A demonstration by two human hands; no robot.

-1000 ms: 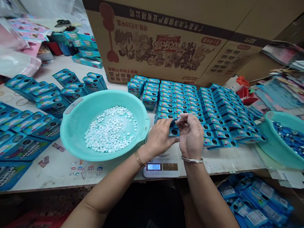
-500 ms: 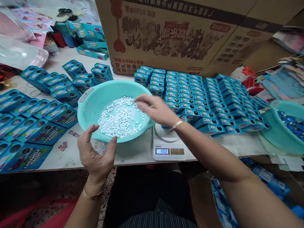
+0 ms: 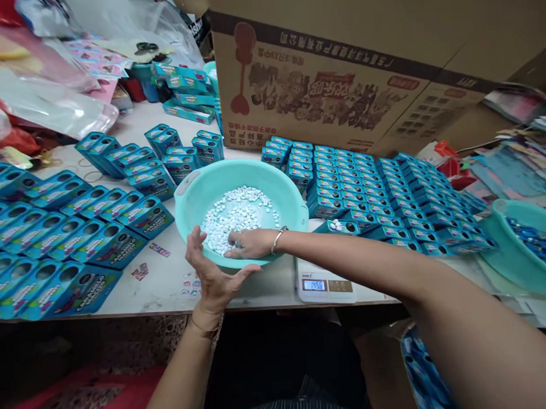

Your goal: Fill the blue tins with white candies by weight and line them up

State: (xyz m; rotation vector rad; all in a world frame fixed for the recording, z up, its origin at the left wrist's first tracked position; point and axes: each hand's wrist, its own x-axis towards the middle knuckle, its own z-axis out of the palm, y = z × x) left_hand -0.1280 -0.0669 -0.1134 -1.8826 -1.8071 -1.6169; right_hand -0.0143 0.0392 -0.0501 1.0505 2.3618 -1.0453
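Small white candies (image 3: 231, 215) lie in a turquoise plastic basin (image 3: 272, 174). My right hand (image 3: 254, 243) reaches over the front rim into the basin, fingers curled among the candies; the fingertips are partly buried. At the basin's front left rim is my left hand (image 3: 215, 278), thumb and fingers spread; whether it touches the rim I cannot tell. To the right of the basin stands a white digital scale (image 3: 323, 289), partly covered by my right forearm. A blue box (image 3: 340, 226) with a few white candies showing at its top is behind the forearm.
Rows of blue boxes stand left (image 3: 54, 236) and right (image 3: 357, 183). A large cardboard carton (image 3: 340, 65) backs the table. At the far right is another turquoise basin (image 3: 497, 220) with blue wrapped pieces. Plastic bags (image 3: 72, 110) lie back left.
My right hand has moved from the basin's right rim down into the candies at its front. My left hand stays near the front left rim. The view has shifted, and the scale's reading differs.
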